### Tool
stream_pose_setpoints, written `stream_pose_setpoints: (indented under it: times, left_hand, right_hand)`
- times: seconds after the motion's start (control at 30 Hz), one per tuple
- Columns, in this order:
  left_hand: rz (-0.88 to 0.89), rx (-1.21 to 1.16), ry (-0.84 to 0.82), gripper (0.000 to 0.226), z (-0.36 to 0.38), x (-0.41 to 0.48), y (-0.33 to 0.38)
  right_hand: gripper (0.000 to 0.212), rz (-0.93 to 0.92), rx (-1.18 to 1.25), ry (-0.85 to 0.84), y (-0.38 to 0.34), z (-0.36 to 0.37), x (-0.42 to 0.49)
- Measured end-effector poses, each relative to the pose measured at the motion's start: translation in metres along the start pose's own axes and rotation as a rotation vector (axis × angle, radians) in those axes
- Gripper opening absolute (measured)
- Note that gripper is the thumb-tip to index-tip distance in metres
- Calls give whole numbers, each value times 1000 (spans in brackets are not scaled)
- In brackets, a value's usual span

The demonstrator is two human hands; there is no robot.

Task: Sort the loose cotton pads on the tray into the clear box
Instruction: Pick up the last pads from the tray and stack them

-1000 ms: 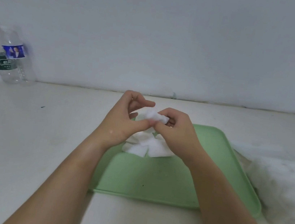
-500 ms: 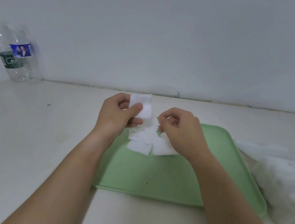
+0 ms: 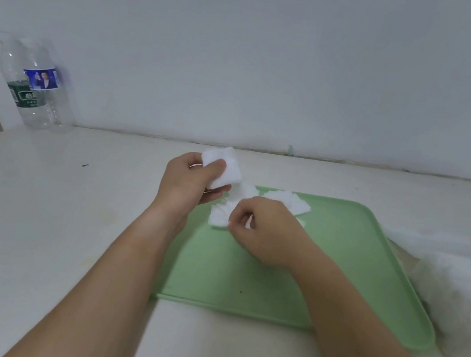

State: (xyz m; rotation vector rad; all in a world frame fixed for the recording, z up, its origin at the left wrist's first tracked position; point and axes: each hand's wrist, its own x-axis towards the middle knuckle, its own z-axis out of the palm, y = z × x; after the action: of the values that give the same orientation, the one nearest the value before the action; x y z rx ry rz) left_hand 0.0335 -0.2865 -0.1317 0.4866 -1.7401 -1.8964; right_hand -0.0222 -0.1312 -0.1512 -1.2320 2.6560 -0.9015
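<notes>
My left hand [image 3: 185, 183] grips a small stack of pads [image 3: 225, 169] between thumb and fingers, raised just over the tray's [image 3: 351, 270] far left corner. My right hand [image 3: 266, 231] is curled down onto the loose pads [image 3: 288, 201] on the tray's far half, its fingertips pinching at the edge of one. As I judge it, the step is gathering: lift one pad and lay it on the stack. To do it well I'd catch only the top pad by a corner, because these are soft and cling to each other, so a deep pinch would likely drag two or three up crooked. I'd bring it flat against the face of the stack and square the edges before my left thumb closes over it. That thumb should press lightly — squeezed hard, the stack will bow and the pads will fan out. A few pads lie scattered behind my right hand toward the tray's far edge, and more are tucked under it near the left side, so I'd work from the nearest outward rather than reach across. The blurred white mass just beside the tray's right edge is, I think, the clear box [image 3: 459, 300] — too soft in view to read its opening. Before carrying the stack over there I'd check which way it has to go in.
</notes>
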Motion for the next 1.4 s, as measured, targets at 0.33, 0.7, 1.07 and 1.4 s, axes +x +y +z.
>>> stream_pose_setpoints:
  times: [0.33,0.7,1.07,1.4]
  left_hand:
    - [70,-93,15,2,3,-1,5]
    - [42,136,-47,20,10,-1,-7]
    - [68,131,-184,15,20,-12,-2]
    - [0,91,-215,14,23,-12,0]
  right_hand:
    - [21,358,1262,74,7,-18,2]
    - [20,236,1326,134,7,-25,3]
    - [16,279,1085,248,6,-16,4]
    - [16,315,1004,361,9,-13,7]
